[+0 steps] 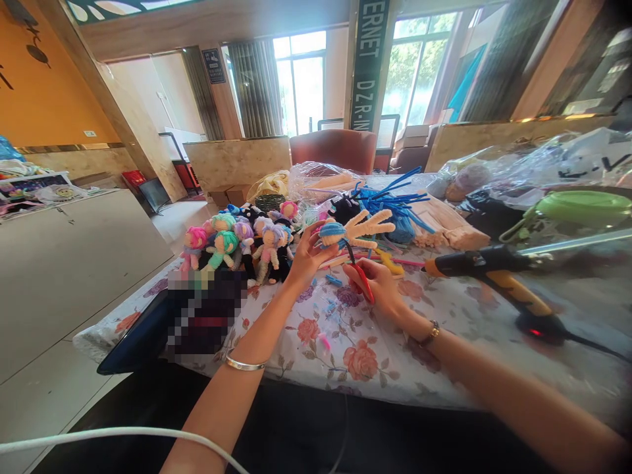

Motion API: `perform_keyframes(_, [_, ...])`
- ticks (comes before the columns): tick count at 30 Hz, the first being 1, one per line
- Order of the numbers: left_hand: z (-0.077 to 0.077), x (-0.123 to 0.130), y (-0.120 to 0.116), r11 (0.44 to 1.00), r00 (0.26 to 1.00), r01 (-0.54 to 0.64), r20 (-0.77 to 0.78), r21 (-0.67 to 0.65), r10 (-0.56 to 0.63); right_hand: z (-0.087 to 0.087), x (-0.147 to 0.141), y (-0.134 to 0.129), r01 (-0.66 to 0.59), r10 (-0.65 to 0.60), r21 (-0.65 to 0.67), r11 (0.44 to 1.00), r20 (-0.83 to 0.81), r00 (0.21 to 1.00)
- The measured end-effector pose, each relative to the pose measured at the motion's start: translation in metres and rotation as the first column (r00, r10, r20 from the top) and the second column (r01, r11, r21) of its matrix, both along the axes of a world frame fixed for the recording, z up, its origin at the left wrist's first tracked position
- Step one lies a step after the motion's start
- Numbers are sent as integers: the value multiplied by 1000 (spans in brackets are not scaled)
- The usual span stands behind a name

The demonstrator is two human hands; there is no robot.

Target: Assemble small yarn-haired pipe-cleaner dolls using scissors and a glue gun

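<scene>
My left hand [312,253] holds a fuzzy doll [368,229] by its blue-haired head, its pale limbs pointing right. In my right hand [379,286] are red-handled scissors [364,283], with the dark blades up against the doll near its head. Whether the blades are closed on anything is too small to tell. Small blue scraps [334,280] lie on the flowered tablecloth [316,355] just below the doll. Behind the doll sits a bundle of blue fuzzy stems [395,204].
Several finished dolls [224,243] crowd the left. A glue gun [494,270] with a red light stands at the right, near a green lidded container [585,207]. Pale fuzzy pieces [444,227] and plastic bags lie behind. A dark tray [138,336] sits front left.
</scene>
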State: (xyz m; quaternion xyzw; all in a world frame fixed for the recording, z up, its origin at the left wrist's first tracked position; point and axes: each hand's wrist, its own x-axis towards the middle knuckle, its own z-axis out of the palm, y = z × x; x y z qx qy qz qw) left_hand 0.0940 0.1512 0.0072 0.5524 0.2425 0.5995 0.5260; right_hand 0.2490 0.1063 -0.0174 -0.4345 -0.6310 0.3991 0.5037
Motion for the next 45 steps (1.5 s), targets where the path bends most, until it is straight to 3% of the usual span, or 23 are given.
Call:
perform_keyframes(17, [-1,0,1,1000,1000,2,-11,-5,-2,-10,3,8,-7,4,38,999,85,996])
perform_keyframes(23, [-4,-2,4,999,997,-43,-61,-14,42,-12,6,14,-153,148,43,987,100,984])
perform_keyframes(33, [-3,-4,4,997,994,-80,-77,-3,80,14,22,17,-349,359,-168,922,35,933])
perform_keyframes(40, [-8,-2,7,999,996,-33,-84,5,34,11,28,20,-282,293,-239,929,13,956])
perform_keyframes(45, [-7,-2,6,999,998,-33,-45,-10,32,10,24,22,-254,266,-131,958,83,961])
